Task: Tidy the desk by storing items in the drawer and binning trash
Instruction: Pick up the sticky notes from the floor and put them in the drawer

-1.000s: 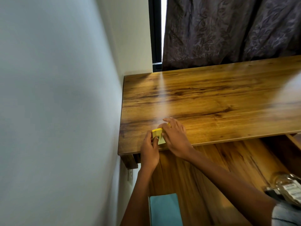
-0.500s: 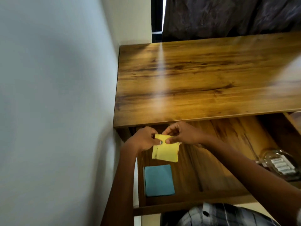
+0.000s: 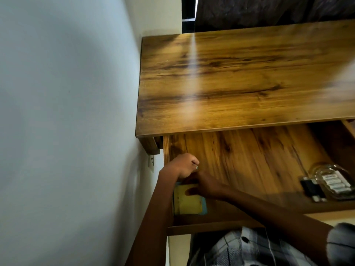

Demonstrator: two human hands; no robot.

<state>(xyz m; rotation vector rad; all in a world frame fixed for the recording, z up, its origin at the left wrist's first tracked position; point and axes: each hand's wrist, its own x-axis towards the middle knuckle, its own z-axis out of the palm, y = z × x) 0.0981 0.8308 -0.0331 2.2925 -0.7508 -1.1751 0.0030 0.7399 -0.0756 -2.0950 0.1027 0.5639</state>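
Note:
The open wooden drawer (image 3: 249, 160) sticks out below the desk top (image 3: 240, 73). In its front left corner a yellow sticky-note pad (image 3: 189, 203) lies on a teal pad (image 3: 204, 207), of which only the right and lower edges show. My right hand (image 3: 203, 186) is at the yellow pad's top edge, with the thumb on the paper, pinching it. My left hand (image 3: 184, 166) is curled just above that edge, against the drawer's left wall. Whether it grips the paper is hidden by my right hand.
A glass jar (image 3: 332, 181) with several batteries lies at the drawer's right, beside a small black item (image 3: 311, 188). A white wall with an outlet (image 3: 151, 160) stands close on the left. A dark curtain (image 3: 269, 8) hangs behind the desk.
Both hands carried the yellow pad from the desk's front edge down into the drawer. It now lies on the teal pad. My view tilted downward.

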